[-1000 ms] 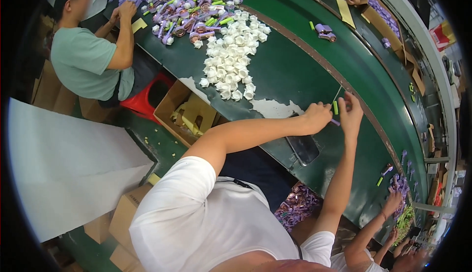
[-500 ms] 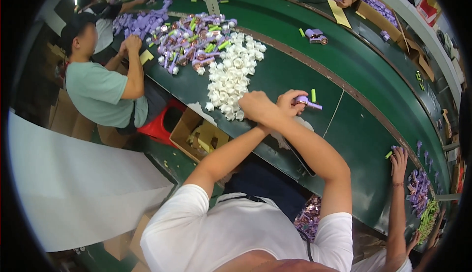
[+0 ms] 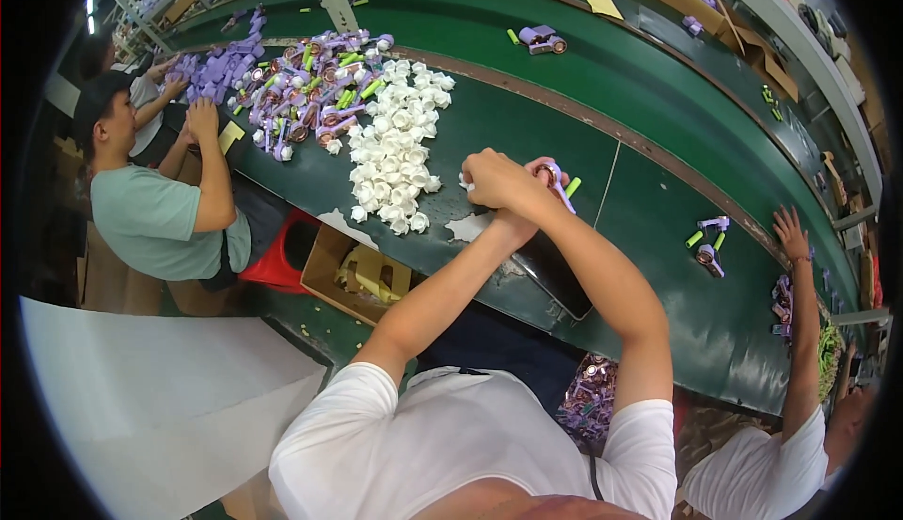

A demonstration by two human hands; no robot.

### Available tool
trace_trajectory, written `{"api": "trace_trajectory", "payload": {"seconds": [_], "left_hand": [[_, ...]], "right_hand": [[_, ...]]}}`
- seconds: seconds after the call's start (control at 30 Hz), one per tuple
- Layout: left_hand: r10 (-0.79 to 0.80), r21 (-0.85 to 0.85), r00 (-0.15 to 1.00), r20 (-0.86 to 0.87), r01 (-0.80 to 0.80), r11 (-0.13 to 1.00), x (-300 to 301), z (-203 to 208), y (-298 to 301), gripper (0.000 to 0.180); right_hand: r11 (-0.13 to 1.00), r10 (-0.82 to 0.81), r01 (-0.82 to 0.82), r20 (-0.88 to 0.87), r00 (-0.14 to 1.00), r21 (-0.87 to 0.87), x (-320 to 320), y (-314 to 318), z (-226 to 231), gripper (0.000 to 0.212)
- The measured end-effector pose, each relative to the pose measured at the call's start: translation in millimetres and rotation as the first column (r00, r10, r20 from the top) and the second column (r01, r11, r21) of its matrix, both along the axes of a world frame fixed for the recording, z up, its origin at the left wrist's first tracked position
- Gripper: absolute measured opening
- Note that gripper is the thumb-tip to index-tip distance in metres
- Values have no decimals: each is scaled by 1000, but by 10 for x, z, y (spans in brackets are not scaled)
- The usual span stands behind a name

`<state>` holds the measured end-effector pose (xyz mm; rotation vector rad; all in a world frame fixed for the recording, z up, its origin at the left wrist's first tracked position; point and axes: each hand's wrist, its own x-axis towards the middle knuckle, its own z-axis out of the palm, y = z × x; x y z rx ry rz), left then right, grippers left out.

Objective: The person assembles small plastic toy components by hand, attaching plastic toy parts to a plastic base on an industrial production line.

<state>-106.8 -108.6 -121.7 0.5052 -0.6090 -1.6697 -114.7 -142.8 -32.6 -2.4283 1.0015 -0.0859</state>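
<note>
A factory worker (image 3: 451, 445) wears a plain white T-shirt (image 3: 442, 417), its loose short sleeves (image 3: 334, 412) ending above the elbows. Dark navy cloth (image 3: 494, 341) shows beyond the shirt's front, a narrow black strip (image 3: 470, 370) at its waist and a thin black cord (image 3: 594, 476) along its right side.

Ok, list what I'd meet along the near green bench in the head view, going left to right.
Purple pile, mixed purple-and-green pile, white flower-shaped pieces, right hand, purple piece held in the left hand, small purple-and-green cluster, co-worker's hand.
</note>
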Motion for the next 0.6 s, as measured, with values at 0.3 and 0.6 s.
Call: {"api": "trace_trajectory", "payload": {"seconds": [0.3,0.6], "left_hand": [[-229,375,901,-369,369,850,-27,162,110,23],[-67,484,998,14,52,873,409,441,107,35]], "right_hand": [[997,-69,79,305,950,-19,-671,-344,198,29],[872,-407,485,455,792,-64,-1838,-88,-428,27]]}}
